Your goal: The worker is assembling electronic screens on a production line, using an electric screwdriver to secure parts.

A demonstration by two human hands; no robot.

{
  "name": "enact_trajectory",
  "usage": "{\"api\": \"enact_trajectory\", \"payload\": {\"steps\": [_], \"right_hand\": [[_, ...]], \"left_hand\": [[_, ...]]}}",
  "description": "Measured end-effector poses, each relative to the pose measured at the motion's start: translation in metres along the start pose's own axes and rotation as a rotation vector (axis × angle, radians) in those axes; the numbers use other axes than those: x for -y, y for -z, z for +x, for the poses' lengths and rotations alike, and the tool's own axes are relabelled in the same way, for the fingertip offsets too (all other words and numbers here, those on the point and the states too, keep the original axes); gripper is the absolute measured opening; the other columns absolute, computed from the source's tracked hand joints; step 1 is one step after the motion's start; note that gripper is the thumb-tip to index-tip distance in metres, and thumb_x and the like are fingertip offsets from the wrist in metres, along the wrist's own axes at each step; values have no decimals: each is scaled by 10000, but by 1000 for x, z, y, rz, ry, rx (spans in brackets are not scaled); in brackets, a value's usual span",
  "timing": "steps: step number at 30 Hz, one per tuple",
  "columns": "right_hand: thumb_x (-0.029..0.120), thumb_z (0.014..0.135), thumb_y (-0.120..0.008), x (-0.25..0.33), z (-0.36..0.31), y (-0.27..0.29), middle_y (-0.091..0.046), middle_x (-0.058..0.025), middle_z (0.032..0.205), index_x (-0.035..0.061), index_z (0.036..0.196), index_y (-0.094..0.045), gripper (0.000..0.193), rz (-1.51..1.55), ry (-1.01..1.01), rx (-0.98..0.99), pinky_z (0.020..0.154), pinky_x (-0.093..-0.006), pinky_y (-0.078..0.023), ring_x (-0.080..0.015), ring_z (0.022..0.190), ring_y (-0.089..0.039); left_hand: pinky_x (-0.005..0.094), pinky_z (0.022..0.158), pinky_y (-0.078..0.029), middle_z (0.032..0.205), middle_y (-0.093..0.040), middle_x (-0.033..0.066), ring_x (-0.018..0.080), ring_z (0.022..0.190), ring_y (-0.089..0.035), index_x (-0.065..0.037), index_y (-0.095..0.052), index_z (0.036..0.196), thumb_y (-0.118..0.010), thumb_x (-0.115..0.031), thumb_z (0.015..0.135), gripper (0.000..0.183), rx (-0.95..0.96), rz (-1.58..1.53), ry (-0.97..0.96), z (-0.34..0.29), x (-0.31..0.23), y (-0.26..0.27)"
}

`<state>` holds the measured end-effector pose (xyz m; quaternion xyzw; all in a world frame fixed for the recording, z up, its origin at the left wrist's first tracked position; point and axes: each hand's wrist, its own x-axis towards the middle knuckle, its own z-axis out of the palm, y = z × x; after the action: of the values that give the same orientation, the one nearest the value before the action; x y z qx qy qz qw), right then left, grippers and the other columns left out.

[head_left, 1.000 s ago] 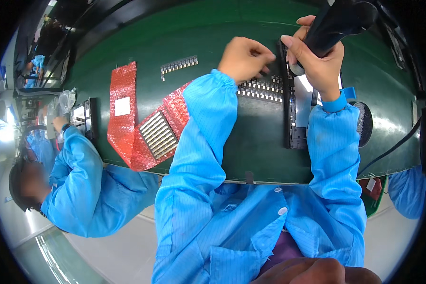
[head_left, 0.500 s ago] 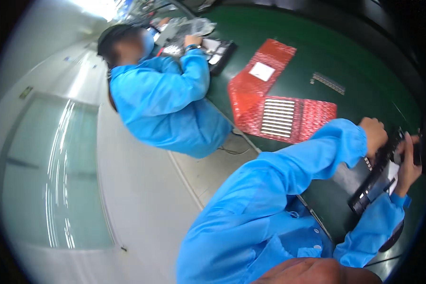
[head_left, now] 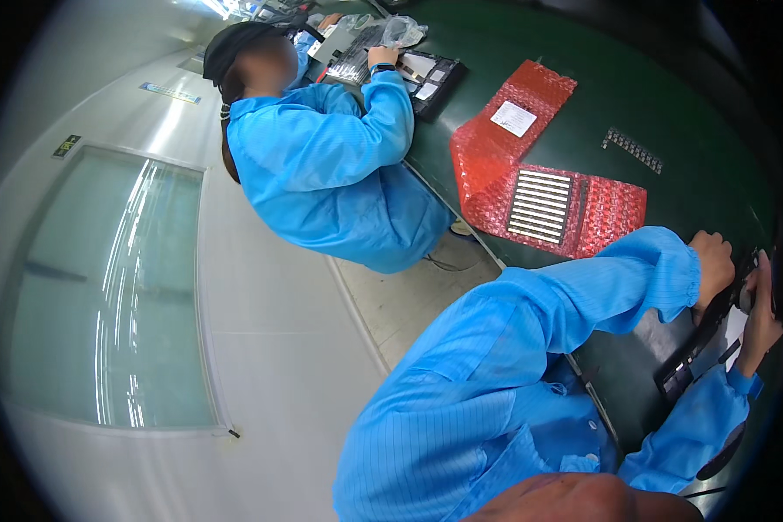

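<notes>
Black housing (head_left: 675, 379) looks elongated, with a pale panel (head_left: 735, 327).

A workbench (head_left: 583, 113) runs down the frame's right half — a glass panel (head_left: 113, 287) stands at left. Bubble wrap (head_left: 487, 161) lies right of centre on the bench, bearing a label (head_left: 513, 119) above and a tray of strips (head_left: 539, 206) below. At far right, the left hand (head_left: 712, 265) and, right of it, the right hand (head_left: 764, 317) around a handheld tool (head_left: 746, 300) are above a device frame (head_left: 674, 378) — a co-worker (head_left: 322, 174) is upper left.
</notes>
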<state>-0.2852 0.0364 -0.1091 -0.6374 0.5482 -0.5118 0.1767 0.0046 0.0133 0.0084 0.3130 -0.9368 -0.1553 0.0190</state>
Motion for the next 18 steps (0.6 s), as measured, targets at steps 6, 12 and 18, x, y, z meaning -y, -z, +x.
{"api": "enact_trajectory", "payload": {"steps": [6,12,18], "right_hand": [[140,880,-551,97,15,-36,-536,-31,707,35,1043,-632,210,-29,5,17,737,-256,-366,-97,667,-521],[163,889,-534,-7,2,11,-533,-37,716,45,1066,-625,231,-57,39,37,782,-272,-359,-104,685,-527],[187,899,-516,50,-2,17,-530,-43,725,55,1088,-618,252,-110,27,-2,826,-288,-351,-111,703,-532]], "left_hand": [[363,801,-422,1070,-563,133,271,1053,-489,-70,-687,950,-843,-502,384,729,12,44,30,-1,-3,-5],[356,834,-429,1084,-555,140,284,1081,-476,-52,-673,982,-860,-484,365,776,21,-33,31,3,6,-7],[383,871,-453,1027,-584,181,321,1009,-556,-9,-633,1012,-865,-400,413,752,40,-135,77,-3,6,11]]}}
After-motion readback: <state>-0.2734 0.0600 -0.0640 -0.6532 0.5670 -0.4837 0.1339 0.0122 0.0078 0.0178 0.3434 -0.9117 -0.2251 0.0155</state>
